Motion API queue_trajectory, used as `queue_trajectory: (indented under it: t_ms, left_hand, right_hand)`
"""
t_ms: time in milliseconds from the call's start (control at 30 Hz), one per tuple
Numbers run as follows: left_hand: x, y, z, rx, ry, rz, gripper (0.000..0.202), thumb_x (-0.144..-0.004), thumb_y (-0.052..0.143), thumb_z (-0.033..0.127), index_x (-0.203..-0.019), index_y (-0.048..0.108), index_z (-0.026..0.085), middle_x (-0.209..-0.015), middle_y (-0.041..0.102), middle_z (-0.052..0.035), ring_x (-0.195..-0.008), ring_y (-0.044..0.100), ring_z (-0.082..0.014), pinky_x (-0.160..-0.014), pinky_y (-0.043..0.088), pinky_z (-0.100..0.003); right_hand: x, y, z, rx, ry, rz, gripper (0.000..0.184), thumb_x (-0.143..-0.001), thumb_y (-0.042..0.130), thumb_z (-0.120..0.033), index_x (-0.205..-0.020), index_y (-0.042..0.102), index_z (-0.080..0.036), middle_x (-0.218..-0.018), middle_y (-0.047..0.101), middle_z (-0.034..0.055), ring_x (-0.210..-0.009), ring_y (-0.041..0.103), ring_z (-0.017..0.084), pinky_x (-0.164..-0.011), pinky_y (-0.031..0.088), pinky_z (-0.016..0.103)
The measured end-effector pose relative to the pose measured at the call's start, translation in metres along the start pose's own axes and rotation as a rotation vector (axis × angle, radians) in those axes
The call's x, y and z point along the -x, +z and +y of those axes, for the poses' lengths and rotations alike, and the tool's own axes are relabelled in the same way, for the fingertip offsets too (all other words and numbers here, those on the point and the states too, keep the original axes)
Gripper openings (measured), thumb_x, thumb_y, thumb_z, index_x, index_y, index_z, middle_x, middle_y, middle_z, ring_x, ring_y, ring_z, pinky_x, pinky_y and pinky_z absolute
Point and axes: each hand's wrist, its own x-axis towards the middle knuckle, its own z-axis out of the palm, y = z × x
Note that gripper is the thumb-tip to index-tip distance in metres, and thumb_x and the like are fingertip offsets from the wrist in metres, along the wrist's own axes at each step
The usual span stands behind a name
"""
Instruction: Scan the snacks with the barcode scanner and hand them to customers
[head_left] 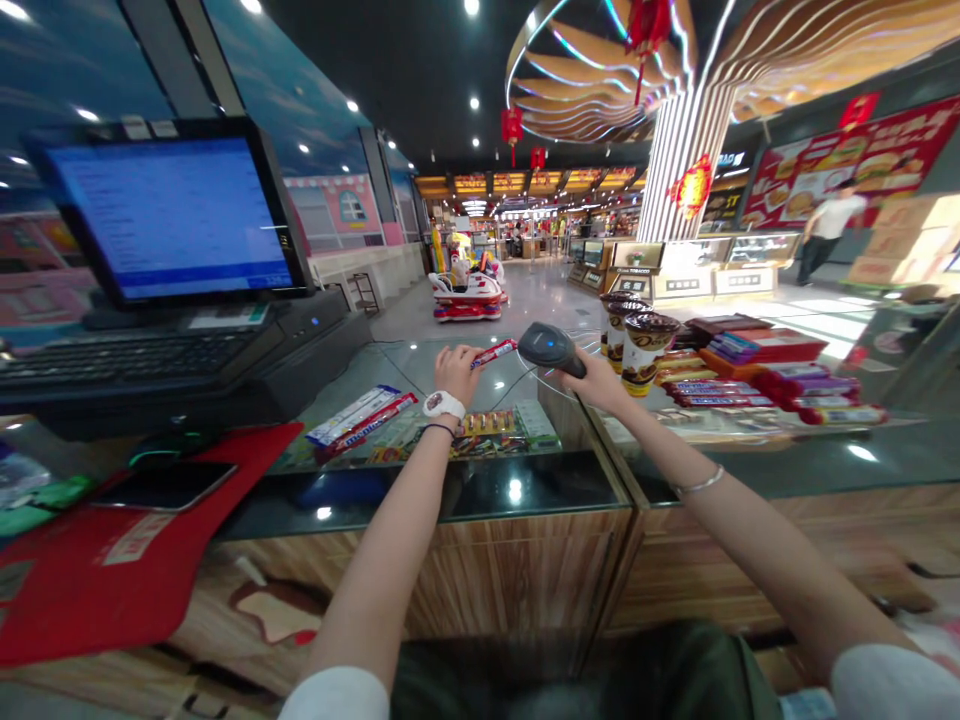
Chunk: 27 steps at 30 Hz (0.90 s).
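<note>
My left hand (456, 372) is closed on a thin red and white candy pack (495, 353), held just above the glass counter (420, 365). A white watch sits on that wrist. My right hand (596, 382) grips a black handheld barcode scanner (551, 348), whose head points left toward the candy pack, a short gap apart. A cable runs from the scanner across the glass. A thin bangle is on my right forearm.
A point-of-sale screen (172, 215) and keyboard (124, 357) stand at the left, with a phone (166, 485) on a red mat (82, 570). Two long candy packs (360, 417) lie on the glass. Cups (646, 350) and snack boxes (757, 375) fill the right counter. A person (825, 232) walks far right.
</note>
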Motion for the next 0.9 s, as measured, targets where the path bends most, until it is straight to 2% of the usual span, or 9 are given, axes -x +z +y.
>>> queue_trajectory:
  t_ms: [100, 333, 600, 900]
  left_hand:
    - [0.0007, 0.0017, -0.0035, -0.006, -0.022, 0.006, 0.025, -0.089, 0.060, 0.021, -0.112, 0.068, 0.026, -0.113, 0.070, -0.0059, -0.110, 0.062, -0.0246, -0.113, 0.033, -0.044]
    - [0.0008, 0.0048, -0.0073, -0.015, -0.021, 0.010, 0.024, -0.089, 0.058, 0.019, -0.111, 0.068, 0.027, -0.112, 0.069, -0.0057, -0.109, 0.062, -0.0246, -0.112, 0.033, -0.045]
    - [0.0010, 0.0058, -0.0076, -0.014, -0.013, 0.015, 0.025, -0.089, 0.057, 0.019, -0.109, 0.068, 0.028, -0.111, 0.069, -0.0055, -0.108, 0.062, -0.0258, -0.112, 0.033, -0.046]
    - [0.0017, 0.0021, -0.0031, -0.017, -0.016, -0.011, 0.025, -0.089, 0.058, 0.020, -0.111, 0.068, 0.026, -0.112, 0.069, -0.0066, -0.109, 0.062, -0.0258, -0.111, 0.034, -0.045]
  right_hand:
    - [0.0000, 0.0007, 0.0014, 0.016, 0.022, -0.043, 0.043, -0.084, 0.059, -0.044, -0.119, 0.064, -0.018, -0.097, 0.074, 0.0090, -0.089, 0.067, 0.030, -0.078, 0.050, 0.037]
    - [0.0017, 0.0063, 0.0038, 0.005, -0.028, -0.117, 0.046, -0.084, 0.062, -0.039, -0.127, 0.061, -0.022, -0.101, 0.075, 0.0060, -0.093, 0.068, 0.029, -0.080, 0.050, 0.034]
    - [0.0008, 0.0088, 0.0073, 0.050, -0.038, -0.096, 0.047, -0.084, 0.062, -0.040, -0.128, 0.060, -0.023, -0.096, 0.075, 0.0059, -0.090, 0.069, 0.030, -0.077, 0.050, 0.034]
    - [0.0008, 0.0083, 0.0062, 0.079, -0.043, -0.138, 0.043, -0.086, 0.060, -0.044, -0.124, 0.061, -0.023, -0.093, 0.075, 0.0057, -0.086, 0.069, 0.028, -0.075, 0.049, 0.032]
